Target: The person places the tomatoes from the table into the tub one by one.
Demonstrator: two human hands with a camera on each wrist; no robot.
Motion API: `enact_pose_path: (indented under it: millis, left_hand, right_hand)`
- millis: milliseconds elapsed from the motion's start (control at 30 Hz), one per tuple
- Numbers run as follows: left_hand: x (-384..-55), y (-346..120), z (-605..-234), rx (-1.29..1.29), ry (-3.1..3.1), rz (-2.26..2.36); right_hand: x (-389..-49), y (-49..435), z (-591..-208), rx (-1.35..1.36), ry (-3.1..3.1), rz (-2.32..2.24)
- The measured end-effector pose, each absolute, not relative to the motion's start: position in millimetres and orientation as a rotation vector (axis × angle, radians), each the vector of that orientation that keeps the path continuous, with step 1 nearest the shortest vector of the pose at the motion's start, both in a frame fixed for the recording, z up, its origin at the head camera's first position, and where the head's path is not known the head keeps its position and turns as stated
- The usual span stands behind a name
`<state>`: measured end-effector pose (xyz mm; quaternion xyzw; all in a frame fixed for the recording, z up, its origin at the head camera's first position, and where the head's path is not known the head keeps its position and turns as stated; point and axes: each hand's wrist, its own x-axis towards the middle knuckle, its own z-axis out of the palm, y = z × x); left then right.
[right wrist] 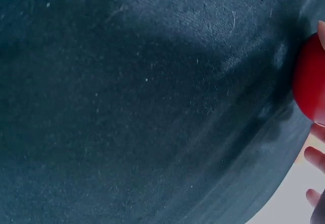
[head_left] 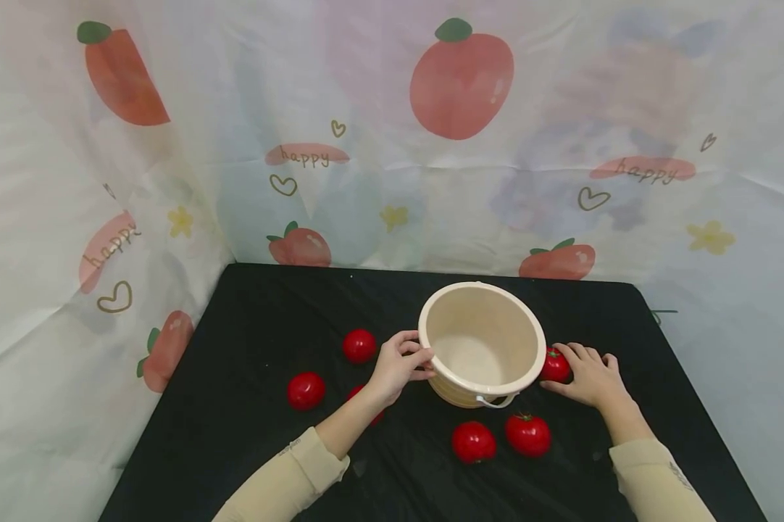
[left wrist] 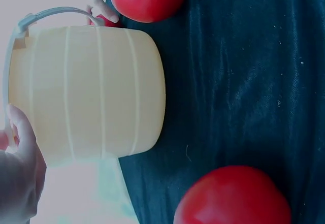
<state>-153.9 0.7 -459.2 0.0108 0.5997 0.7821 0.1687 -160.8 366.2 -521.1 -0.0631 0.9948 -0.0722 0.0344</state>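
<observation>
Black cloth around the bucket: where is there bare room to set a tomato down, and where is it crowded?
Bare black cloth lies behind the bucket to the far edge, across the far-left corner, and near-left beside the left sleeve. It is crowded round the bucket: left hand on its rim, right hand on a tomato, and two front tomatoes before it.

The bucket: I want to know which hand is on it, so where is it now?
In the head view the cream bucket stands right of the black table's middle, the left hand gripping its rim and the right hand beside it on a tomato.
</observation>
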Motion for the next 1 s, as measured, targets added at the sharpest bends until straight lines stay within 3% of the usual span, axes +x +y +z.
enact_pose_path:
  millis: [567, 1000]
  left_hand:
    - [-157, 0, -460, 0.003, 1.669, 2.227]
    - [-157, -1, -458, 0.011, 1.637, 2.234]
  right_hand:
    - [-159, 366, -518, -0.231, 3.155, -0.169]
    - [-176, 363, -439, -0.323, 3.334, -0.114]
